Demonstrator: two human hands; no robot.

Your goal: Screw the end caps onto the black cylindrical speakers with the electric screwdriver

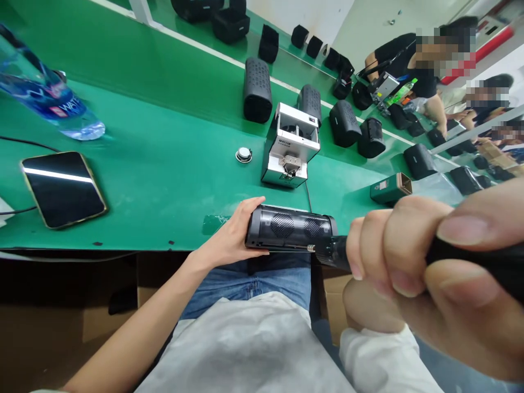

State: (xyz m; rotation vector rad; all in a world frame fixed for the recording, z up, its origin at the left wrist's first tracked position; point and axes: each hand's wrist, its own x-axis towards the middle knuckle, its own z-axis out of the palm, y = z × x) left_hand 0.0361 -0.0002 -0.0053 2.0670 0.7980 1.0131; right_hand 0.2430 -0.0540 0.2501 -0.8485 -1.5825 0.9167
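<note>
On the bench edge lies a black speaker (301, 215) with two round perforated grilles, its long side facing up. My left hand (231, 234) grips its left end, thumb on top and fingers below. Large in the foreground, my right hand (413, 256) is wrapped round a black electric screwdriver (334, 252). The screwdriver points left, and its metal bit is at the speaker's lower right edge; whether it touches a screw cannot be made out. Just behind the speaker stands a white and black screw feeder (292, 144). A small round silver-rimmed part (244, 155) sits left of the feeder.
A phone (63, 188) and a water bottle (61, 103) lie at the left. Several black speaker housings (257, 90) line the back. A dark green box (390, 189) is on the right. Co-workers (426, 82) sit farther along the bench. A cable (308, 196) runs beside the feeder.
</note>
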